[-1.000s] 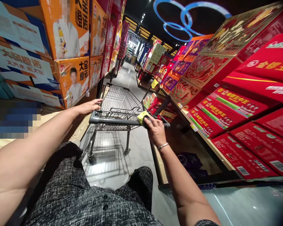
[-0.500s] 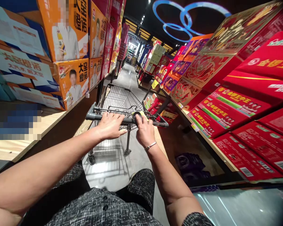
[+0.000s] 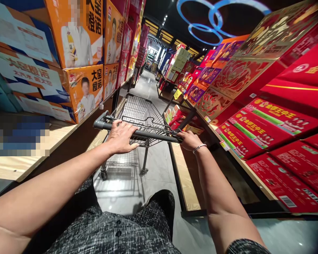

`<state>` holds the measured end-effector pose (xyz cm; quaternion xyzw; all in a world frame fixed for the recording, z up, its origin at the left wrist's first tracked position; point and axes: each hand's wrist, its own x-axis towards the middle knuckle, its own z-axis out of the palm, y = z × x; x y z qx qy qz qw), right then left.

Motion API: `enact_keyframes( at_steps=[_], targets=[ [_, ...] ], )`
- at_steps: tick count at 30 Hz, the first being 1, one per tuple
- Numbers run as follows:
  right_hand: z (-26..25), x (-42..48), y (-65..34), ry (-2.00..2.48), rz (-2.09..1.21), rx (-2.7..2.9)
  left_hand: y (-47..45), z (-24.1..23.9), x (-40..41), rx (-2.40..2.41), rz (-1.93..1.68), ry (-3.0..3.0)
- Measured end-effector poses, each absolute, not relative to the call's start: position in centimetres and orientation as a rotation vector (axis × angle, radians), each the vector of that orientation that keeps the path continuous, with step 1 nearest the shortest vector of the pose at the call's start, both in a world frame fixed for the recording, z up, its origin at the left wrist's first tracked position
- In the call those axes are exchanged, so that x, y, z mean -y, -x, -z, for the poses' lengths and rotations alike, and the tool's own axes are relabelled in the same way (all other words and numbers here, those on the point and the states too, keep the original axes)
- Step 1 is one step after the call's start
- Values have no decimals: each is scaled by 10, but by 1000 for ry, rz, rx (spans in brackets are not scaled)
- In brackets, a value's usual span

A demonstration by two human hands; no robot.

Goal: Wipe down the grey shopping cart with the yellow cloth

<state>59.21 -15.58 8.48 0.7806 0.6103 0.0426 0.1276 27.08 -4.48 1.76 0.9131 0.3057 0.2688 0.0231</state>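
Note:
A dark grey wire shopping cart (image 3: pixel 144 106) stands in front of me in the aisle, its wheels on the glossy floor. My left hand (image 3: pixel 122 137) lies over the left half of its handlebar (image 3: pixel 156 135), fingers curled across the top and thumb below, pointing right. At the right end of the bar, my right hand (image 3: pixel 190 140) grips the corner, with a silver bracelet on its wrist. Its fingertips are partly hidden. Both forearms reach forward over my dark patterned clothes.
Orange cartons (image 3: pixel 84 91) are stacked on a wooden shelf along the left. To the right, red boxes (image 3: pixel 254 125) and gold-red gift boxes (image 3: pixel 235 77) line another shelf. Below it, a low wooden platform (image 3: pixel 184 176) borders the floor. The aisle (image 3: pixel 145 83) runs on ahead.
My right hand has moved right along the handlebar to its end. A dark and yellow-green item under its fingers before no longer shows. The left hand stays on the bar.

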Motion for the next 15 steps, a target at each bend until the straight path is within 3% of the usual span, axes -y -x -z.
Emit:
enact_keyframes(
  at_steps=[15],
  targets=[
    [-86,180,-518,-2235,-208,-1869,-245,-10,-13,-1103,-854,-2735]
  ],
)
